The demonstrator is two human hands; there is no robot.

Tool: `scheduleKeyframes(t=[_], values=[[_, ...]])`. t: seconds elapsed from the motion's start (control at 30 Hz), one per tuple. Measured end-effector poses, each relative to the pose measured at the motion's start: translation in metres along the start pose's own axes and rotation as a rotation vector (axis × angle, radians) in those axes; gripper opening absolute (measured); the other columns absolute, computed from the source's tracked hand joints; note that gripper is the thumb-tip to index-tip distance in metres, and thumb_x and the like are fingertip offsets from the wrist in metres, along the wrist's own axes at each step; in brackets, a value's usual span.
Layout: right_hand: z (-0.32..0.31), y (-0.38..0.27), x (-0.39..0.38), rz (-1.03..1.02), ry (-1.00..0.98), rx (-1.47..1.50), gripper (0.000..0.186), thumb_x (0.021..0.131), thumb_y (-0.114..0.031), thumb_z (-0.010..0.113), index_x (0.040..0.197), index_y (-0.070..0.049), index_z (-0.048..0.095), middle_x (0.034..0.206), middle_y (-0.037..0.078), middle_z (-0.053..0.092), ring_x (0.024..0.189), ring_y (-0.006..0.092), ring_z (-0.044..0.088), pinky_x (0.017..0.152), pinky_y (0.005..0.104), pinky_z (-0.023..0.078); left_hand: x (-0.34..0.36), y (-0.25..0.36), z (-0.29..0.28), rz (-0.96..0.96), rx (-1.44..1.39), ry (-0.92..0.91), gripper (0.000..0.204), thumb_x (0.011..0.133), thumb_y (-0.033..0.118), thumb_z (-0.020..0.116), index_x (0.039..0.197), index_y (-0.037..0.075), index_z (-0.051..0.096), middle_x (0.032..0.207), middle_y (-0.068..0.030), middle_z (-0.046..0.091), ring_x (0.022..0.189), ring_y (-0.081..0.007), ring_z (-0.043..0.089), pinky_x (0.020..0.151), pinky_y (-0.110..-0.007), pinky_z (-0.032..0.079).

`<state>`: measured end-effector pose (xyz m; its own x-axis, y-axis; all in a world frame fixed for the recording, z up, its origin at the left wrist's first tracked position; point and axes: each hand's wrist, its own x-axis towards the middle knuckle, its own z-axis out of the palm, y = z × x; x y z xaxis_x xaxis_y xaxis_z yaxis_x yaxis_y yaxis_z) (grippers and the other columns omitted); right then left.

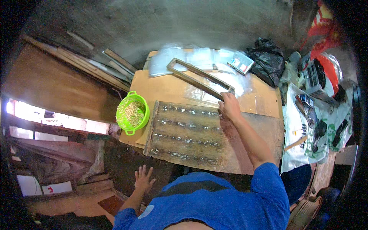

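Observation:
My right hand (230, 106) reaches over the table and grips the near right end of a narrow rectangular wooden frame (195, 82). The frame's other end points to the far left, over clear plastic sheets or bags (165, 62). Below that hand lies a dark, worn board (184, 132) with several rows of whitish specks. My left hand (143, 179) is off the table's near left edge, fingers spread, holding nothing. A bright green colander-like basket (147, 115) with two handles holds pale kernels or seeds (133, 114) at the table's left edge.
A small clear box (241, 62) and a black plastic bag (267, 61) sit at the table's back right. White sacks (293, 149) with tools and other items crowd the right side. Wooden planks (82, 65) lean at the left, beyond the brown table (143, 85).

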<state>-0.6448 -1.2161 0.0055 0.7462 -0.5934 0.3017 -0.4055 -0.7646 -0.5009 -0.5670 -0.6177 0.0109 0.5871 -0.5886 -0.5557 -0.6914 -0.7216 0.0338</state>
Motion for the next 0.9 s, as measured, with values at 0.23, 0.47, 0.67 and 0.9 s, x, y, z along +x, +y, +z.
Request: scheduleKeyframes(t=[0.23,0.47,0.67,0.9], values=[[0.054,0.004,0.042,-0.037,-0.128,-0.387,0.017,0.087,-0.014,0.063,0.104,-0.010,0.067,0.096,0.012,0.069,0.099,0.0314,0.067,0.092,0.0495,0.050,0.013,-0.019,-0.012,-0.204,-0.243,0.400,0.077,0.100,0.043,0.059,0.163,0.015,0.025,0.168,-0.0240,0.014,0.155,-0.0454,0.014,0.124,-0.060,0.013],[0.052,0.002,0.058,0.058,-0.043,-0.289,0.021,0.084,-0.010,0.062,0.104,-0.009,0.068,0.096,0.014,0.068,0.096,0.0353,0.066,0.084,0.0485,0.051,0.095,0.004,-0.066,0.053,-0.433,0.557,0.074,0.101,0.041,0.058,0.160,0.007,0.030,0.162,-0.0288,0.027,0.147,-0.0473,0.031,0.120,-0.055,0.026],[0.004,0.002,0.010,-0.134,0.130,-0.217,0.026,0.084,-0.001,0.060,0.109,-0.007,0.066,0.094,0.016,0.064,0.090,0.0389,0.061,0.076,0.0481,0.047,0.165,0.019,-0.074,0.055,-0.512,0.564,0.070,0.098,0.028,0.062,0.156,0.000,0.034,0.145,-0.0283,0.050,0.132,-0.0443,0.048,0.112,-0.050,0.038],[-0.057,-0.039,-0.107,-0.176,0.016,-0.102,0.026,0.087,-0.006,0.063,0.113,-0.006,0.064,0.101,0.017,0.064,0.095,0.0404,0.060,0.081,0.0485,0.048,0.180,0.014,-0.072,0.049,-0.459,0.614,0.066,0.095,0.019,0.064,0.154,0.004,0.039,0.132,-0.0235,0.059,0.118,-0.0436,0.055,0.101,-0.053,0.043]])
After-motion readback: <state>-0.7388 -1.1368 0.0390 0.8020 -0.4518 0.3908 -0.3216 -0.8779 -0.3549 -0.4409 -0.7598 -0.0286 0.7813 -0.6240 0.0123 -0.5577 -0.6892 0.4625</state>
